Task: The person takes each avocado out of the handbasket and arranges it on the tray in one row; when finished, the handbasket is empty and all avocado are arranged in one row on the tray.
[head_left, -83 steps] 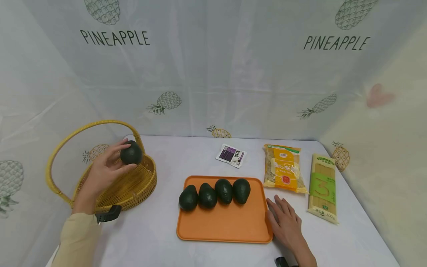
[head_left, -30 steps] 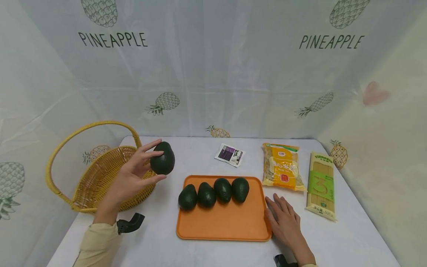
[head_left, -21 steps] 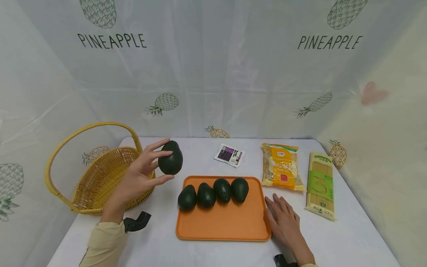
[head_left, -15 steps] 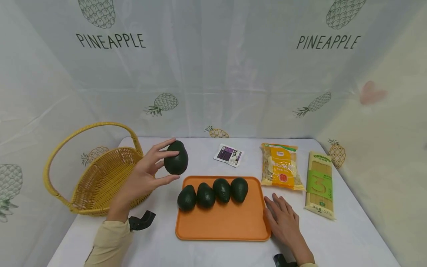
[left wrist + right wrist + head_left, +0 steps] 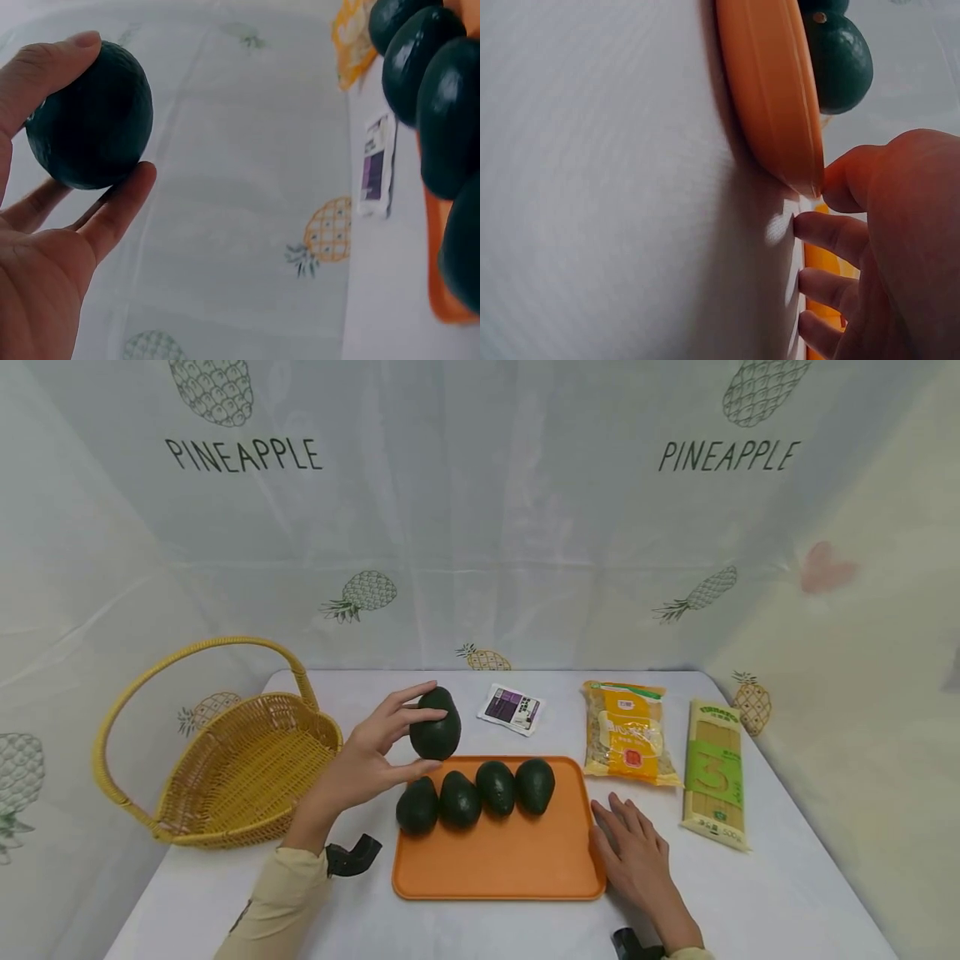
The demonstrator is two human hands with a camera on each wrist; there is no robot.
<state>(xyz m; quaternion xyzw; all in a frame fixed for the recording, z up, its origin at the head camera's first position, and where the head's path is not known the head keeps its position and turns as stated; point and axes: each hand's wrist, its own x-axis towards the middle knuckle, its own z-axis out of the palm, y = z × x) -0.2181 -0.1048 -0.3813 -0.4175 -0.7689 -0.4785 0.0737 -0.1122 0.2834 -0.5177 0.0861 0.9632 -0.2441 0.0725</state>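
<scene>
My left hand [image 5: 362, 772] grips a dark green avocado [image 5: 437, 727] between thumb and fingers, held up near the back left corner of the orange tray [image 5: 498, 862]. In the left wrist view the thumb lies across one side of this avocado [image 5: 94, 120], with fingers on the opposite side. Several more avocados [image 5: 460, 800] lie in a row along the tray's back part, the leftmost overlapping its left rim. My right hand [image 5: 637, 858] rests on the table at the tray's right edge, fingers relaxed. The right wrist view shows its thumb right at the tray rim [image 5: 772, 97].
A yellow wicker basket [image 5: 240, 814] with a tall handle stands at the left. Behind the tray lies a small white and purple sachet [image 5: 512, 708]. To the right are a yellow bag of dry food [image 5: 630, 735] and a green-labelled pack of noodles [image 5: 714, 777].
My left hand has carried the avocado out from over the basket, rightward to the tray's back left corner. My right hand stays by the tray. The view has shifted slightly.
</scene>
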